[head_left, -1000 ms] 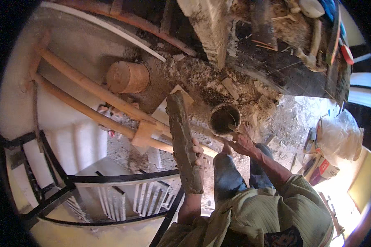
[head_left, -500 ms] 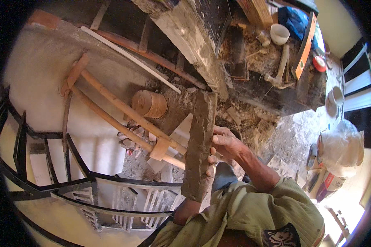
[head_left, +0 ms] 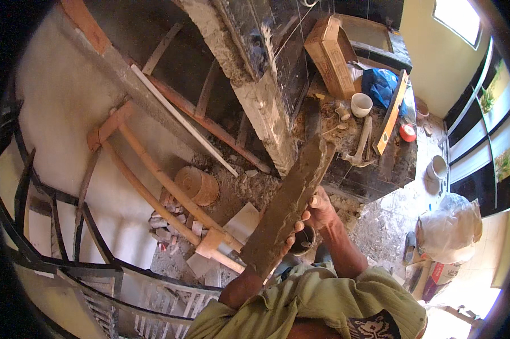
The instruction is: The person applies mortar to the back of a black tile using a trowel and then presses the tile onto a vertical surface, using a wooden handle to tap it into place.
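A long narrow slab [head_left: 286, 209] is held up in front of me, its facing side coated with grey-brown wet mortar. It slants from lower left to upper right. My left hand [head_left: 298, 230] supports the slab from beneath; only its fingertips show, curled round the right edge. My right hand [head_left: 322, 208] is closed on the same edge a little higher up, thumb near the mortar. Just below the hands, partly hidden, a dark round container [head_left: 306, 240] stands near my feet. Beyond the slab's far end rises a rough mortared wall edge [head_left: 263, 113].
A dark counter holds a hammer [head_left: 361, 144], a spirit level [head_left: 392, 113], a white bowl [head_left: 361, 104], a red tape roll [head_left: 407, 133] and a cardboard box [head_left: 329, 59]. Wooden poles [head_left: 164, 181] lean at left beside an upturned bucket [head_left: 197, 185] and rubble. Black railings [head_left: 102, 265] curve along the lower left.
The slab has tipped from nearly upright in the picture to a slant, its far end swinging right. Both hands keep hold of it. The view has shifted, showing more of the counter.
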{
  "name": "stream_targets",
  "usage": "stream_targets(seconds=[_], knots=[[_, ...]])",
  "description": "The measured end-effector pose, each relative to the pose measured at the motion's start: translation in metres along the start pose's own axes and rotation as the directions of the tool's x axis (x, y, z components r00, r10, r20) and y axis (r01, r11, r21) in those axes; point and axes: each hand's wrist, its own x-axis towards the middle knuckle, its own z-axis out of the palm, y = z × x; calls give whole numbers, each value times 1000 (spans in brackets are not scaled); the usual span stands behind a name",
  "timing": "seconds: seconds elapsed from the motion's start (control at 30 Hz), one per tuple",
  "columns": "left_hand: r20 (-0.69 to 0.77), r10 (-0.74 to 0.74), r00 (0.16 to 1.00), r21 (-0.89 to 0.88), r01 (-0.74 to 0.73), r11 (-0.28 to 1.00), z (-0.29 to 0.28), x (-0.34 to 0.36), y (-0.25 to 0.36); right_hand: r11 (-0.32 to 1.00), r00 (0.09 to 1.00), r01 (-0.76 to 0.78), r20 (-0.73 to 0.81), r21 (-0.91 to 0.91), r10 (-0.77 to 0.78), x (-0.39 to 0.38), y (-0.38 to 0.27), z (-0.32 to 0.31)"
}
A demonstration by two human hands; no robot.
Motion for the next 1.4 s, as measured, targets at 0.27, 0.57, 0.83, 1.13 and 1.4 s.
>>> stream_targets(seconds=[0.27, 0.57, 0.83, 1.13, 1.4], knots=[[-300, 200, 933, 877, 187, 443, -32, 8, 40, 958, 956, 277, -82, -77, -283, 25, -57, 26], [-252, 647, 720, 844, -163, 510, -63, -38, 76, 761, 840, 304, -215, -573, -498, 84, -125, -27], [-205, 711, 672, 904, -148, 401, -55, 42, 96, 564, 836, 207, -155, -799, -527, 123, -138, -39], [-199, 697, 689, 873, -199, 446, -56, 114, 129, 351, 767, 249, -37, -903, -641, 137, -144, -53], [-176, 734, 656, 734, -409, 543, -74, 154, 181, 63, 775, 197, 116, -978, -621, 161, -136, -45]])
